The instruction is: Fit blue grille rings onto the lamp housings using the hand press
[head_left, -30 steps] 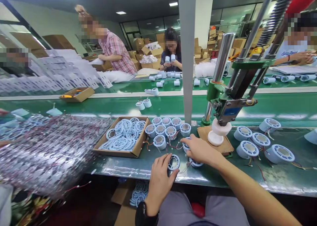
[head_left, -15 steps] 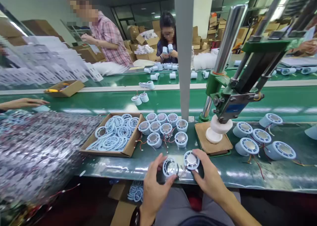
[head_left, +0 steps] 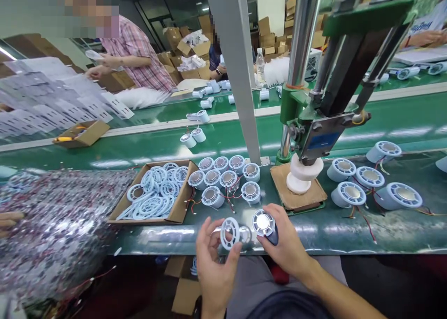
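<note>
Between the thumb and fingers of my left hand (head_left: pixel 215 263) is a light blue plastic ring (head_left: pixel 230 234), tilted up so that its open middle shows. My right hand (head_left: pixel 288 242) grips a light blue round motor housing (head_left: pixel 263 223) with a silver disc in its slotted face. The ring and the housing are apart, both above the bench's front edge. Just beyond my hands stand several similar housings (head_left: pixel 212 196) with thin wires. Left of them a cardboard box (head_left: pixel 186 202) holds many loose blue rings (head_left: pixel 153 206).
A green press (head_left: pixel 316 132) with white round pads (head_left: pixel 299 183) stands behind my right hand. More housings (head_left: pixel 348 194) sit to its right. A grey post (head_left: pixel 237 72) rises behind the bench. Bubble wrap (head_left: pixel 66 221) covers the left side. Co-workers (head_left: pixel 134 53) are across the belt.
My left hand has turned the ring more upright and moved slightly left. My right hand has tipped the housing, showing more of its dark side. The head view has shifted.
</note>
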Motion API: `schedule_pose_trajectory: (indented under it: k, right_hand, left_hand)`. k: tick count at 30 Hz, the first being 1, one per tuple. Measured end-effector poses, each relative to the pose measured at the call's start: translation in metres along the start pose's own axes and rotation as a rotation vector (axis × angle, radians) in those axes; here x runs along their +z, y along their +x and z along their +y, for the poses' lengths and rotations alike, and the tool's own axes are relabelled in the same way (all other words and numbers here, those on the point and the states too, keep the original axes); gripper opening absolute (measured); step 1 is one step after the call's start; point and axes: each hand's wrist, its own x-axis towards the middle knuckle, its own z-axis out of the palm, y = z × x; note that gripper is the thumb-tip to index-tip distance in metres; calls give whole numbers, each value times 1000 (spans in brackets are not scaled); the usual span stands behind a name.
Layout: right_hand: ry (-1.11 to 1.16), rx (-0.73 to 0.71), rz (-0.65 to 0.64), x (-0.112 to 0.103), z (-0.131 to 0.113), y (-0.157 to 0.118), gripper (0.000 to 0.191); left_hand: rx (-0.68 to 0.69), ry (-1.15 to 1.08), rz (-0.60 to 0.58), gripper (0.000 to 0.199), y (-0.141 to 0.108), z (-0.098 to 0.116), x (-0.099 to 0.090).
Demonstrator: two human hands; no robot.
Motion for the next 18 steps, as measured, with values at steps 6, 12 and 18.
schedule_pose_trajectory:
  k: [6, 12, 18]
  right_hand:
    - [177, 126, -104, -38, -9, -3, 55]
    - [637, 374, -220, -48, -17, -14, 61]
    - [740, 428, -236, -43, -20, -20, 60]
  left_hand:
    - [-38, 12, 37, 67, 3, -1, -9]
    - [-29, -53, -60, 64, -2, 8, 3]
    - [-1, -89, -137, 67, -24, 9, 3]
